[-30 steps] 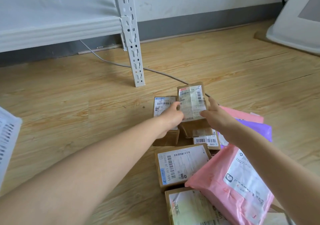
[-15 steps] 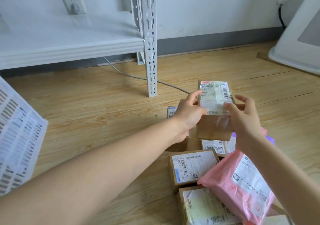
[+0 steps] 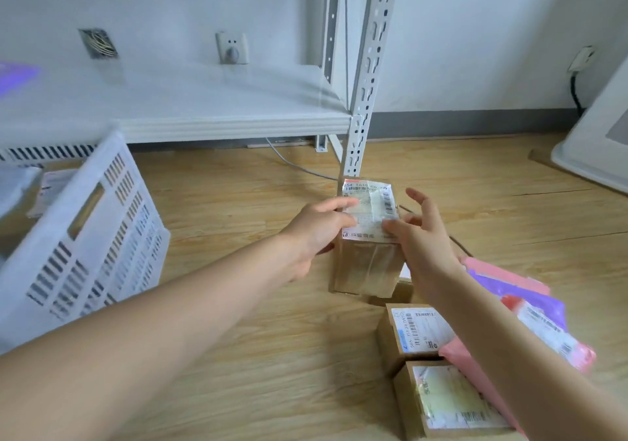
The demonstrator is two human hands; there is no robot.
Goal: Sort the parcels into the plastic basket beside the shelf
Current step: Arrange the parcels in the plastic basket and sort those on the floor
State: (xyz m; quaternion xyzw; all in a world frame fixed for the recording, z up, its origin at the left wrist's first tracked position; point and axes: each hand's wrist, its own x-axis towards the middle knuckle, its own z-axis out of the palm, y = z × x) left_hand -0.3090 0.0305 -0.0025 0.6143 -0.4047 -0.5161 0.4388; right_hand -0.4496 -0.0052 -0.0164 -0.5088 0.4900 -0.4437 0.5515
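Note:
I hold a brown cardboard parcel (image 3: 367, 264) with a white label above the wooden floor, in front of the shelf post. My left hand (image 3: 316, 233) grips its left side, thumb on the label. My right hand (image 3: 424, 236) is at its right side with fingers spread; only the thumb touches the label. The white slotted plastic basket (image 3: 102, 236) stands at the left beside the shelf, with some flat parcels partly visible inside. More parcels lie at the lower right: two labelled cardboard boxes (image 3: 418, 332) (image 3: 448, 400), a pink mailer (image 3: 543, 335) and a purple mailer (image 3: 509, 287).
A white metal shelf (image 3: 204, 107) with a perforated post (image 3: 363, 100) stands behind. A grey cable (image 3: 295, 165) runs along the floor under it. A white appliance (image 3: 598, 148) stands at the far right. Wooden floor lies between the basket and the parcel pile.
The parcel has been lifted from the pile and carried left toward the basket, which has come into view. My right hand has loosened and spread its fingers.

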